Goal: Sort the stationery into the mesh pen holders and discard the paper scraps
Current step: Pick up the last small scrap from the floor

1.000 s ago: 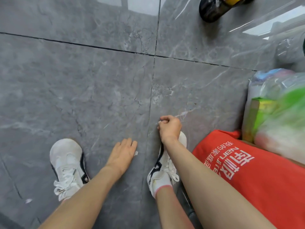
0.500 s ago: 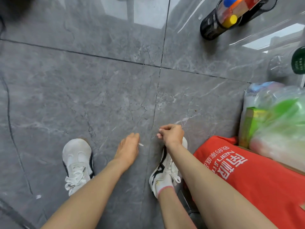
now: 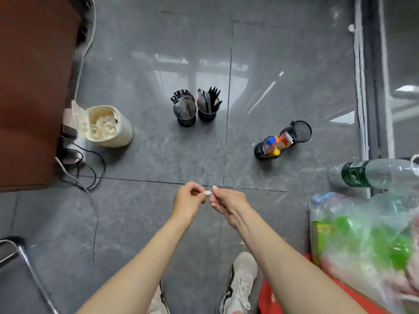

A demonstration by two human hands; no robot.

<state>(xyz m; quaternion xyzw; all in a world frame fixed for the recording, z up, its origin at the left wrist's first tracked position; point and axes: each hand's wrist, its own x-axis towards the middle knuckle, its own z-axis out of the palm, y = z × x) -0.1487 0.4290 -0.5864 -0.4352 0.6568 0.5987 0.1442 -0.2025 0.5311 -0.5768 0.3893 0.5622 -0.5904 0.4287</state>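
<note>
White shoe (image 3: 240, 284) nearest, at bottom edge, on grey floor (image 3: 140, 223). Red bag (image 3: 271, 298) and plastic bag (image 3: 362, 236) just beside, at right. Above floor, left hand (image 3: 189, 200) and right hand (image 3: 227, 201) meet, fingers curled, each pinching one end of small paper scrap (image 3: 207, 192). Farther right: marker holder (image 3: 268, 151) upright, empty holder (image 3: 300, 131) right behind it. Farther: two pen holders (image 3: 186, 115) side by side, filled. Far left: cream bin (image 3: 113, 130), lid open, scraps inside.

We can read nothing: the green label (image 3: 352, 176) on the plastic bottle (image 3: 385, 171) at three o'clock bears pale print too blurred to decipher.
</note>
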